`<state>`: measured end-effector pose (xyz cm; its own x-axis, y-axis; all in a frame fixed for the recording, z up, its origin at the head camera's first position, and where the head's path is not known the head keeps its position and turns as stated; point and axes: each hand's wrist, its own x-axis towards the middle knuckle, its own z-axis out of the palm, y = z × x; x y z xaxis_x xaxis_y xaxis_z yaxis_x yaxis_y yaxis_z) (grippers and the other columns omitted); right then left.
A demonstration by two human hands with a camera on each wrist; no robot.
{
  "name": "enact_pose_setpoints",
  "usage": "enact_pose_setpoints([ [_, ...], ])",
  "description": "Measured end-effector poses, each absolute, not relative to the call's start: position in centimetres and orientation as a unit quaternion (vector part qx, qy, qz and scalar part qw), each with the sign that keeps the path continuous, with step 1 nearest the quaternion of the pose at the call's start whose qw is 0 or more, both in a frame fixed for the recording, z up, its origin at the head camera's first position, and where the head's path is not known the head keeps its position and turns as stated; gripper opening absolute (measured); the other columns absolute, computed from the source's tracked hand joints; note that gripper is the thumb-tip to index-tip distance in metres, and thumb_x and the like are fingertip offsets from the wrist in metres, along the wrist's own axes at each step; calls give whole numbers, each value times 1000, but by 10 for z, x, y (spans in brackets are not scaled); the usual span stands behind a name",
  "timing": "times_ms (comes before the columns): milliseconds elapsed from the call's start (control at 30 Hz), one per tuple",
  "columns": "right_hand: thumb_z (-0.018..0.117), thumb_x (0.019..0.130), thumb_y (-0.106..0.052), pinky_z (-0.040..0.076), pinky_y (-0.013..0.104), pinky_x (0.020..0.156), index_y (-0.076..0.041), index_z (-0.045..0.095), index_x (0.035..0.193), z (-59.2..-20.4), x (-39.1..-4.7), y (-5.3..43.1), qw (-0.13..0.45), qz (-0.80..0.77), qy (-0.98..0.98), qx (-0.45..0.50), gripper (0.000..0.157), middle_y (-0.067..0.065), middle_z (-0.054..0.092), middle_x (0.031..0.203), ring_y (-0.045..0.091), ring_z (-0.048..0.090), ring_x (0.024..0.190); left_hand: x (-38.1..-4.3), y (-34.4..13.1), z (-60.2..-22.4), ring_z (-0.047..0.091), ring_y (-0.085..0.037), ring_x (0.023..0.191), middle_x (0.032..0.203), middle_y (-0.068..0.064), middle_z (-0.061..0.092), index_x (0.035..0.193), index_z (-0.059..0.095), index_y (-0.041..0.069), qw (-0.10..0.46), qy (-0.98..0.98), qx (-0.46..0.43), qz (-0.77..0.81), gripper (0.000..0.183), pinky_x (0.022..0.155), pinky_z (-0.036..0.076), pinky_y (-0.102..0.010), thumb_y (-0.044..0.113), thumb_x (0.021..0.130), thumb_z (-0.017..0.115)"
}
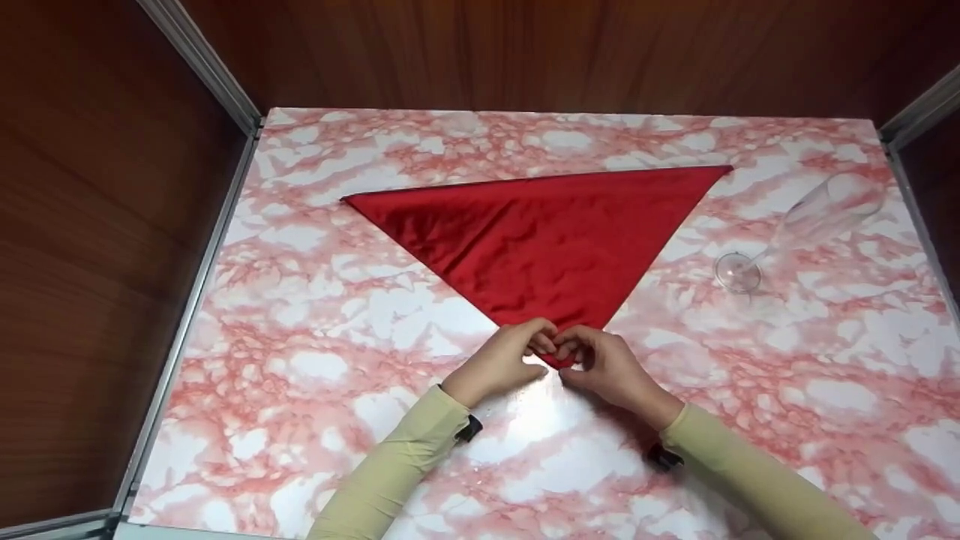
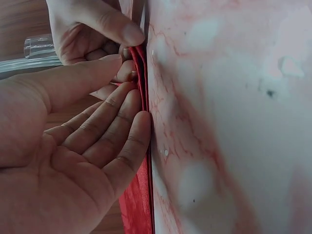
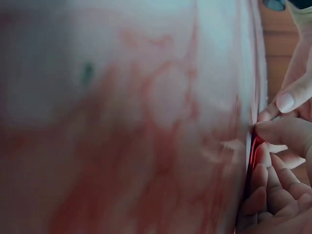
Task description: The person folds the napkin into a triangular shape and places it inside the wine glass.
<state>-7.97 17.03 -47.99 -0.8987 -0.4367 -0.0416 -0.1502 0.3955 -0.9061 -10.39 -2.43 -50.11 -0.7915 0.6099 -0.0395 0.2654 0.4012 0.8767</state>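
A red cloth (image 1: 555, 247) lies folded in a triangle, its long edge at the back and its point towards me. My right hand (image 1: 611, 367) pinches the near point between thumb and curled fingers. My left hand (image 1: 499, 356) rests its fingertips on the cloth just left of that point, thumb held apart. In the left wrist view, the left hand's fingers (image 2: 105, 126) are nearly straight against the layered cloth edge (image 2: 141, 78). The right wrist view shows a bit of red cloth (image 3: 255, 146) under the right thumb; much of that hand is cut off.
A clear stemmed glass (image 1: 832, 202) stands on the right side of the table, its round foot nearest the cloth. The table (image 1: 315, 420) has a pink and white marbled top. Brown wooden panels (image 1: 525, 52) with metal rails enclose the back and sides.
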Motion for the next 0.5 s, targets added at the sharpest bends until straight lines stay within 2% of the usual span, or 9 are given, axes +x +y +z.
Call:
enact_pose_setpoints([
  [233, 67, 78, 14, 47, 25, 64, 11, 61, 105, -479, -83, 171, 142, -531, 820, -162, 28, 24, 66, 89, 34, 60, 77, -103, -18, -502, 63, -14, 92, 95, -3, 69, 115, 58, 5, 150, 841, 261, 450, 45, 82, 49, -24, -5, 74, 75],
  [367, 66, 80, 14, 48, 23, 63, 13, 60, 104, -477, -83, 170, 142, -544, 814, -144, 26, 25, 64, 89, 34, 60, 76, -102, -12, -504, 64, -10, 85, 88, 1, 70, 112, 60, 8, 117, 859, 250, 432, 44, 79, 47, -22, -3, 73, 77],
  [500, 66, 81, 13, 50, 24, 68, 13, 59, 105, -477, -82, 168, 132, -556, 808, -142, 25, 25, 64, 91, 38, 61, 83, -101, -7, -505, 65, -8, 78, 81, 2, 70, 106, 62, 9, 87, 870, 237, 423, 41, 72, 49, -21, -4, 71, 78],
])
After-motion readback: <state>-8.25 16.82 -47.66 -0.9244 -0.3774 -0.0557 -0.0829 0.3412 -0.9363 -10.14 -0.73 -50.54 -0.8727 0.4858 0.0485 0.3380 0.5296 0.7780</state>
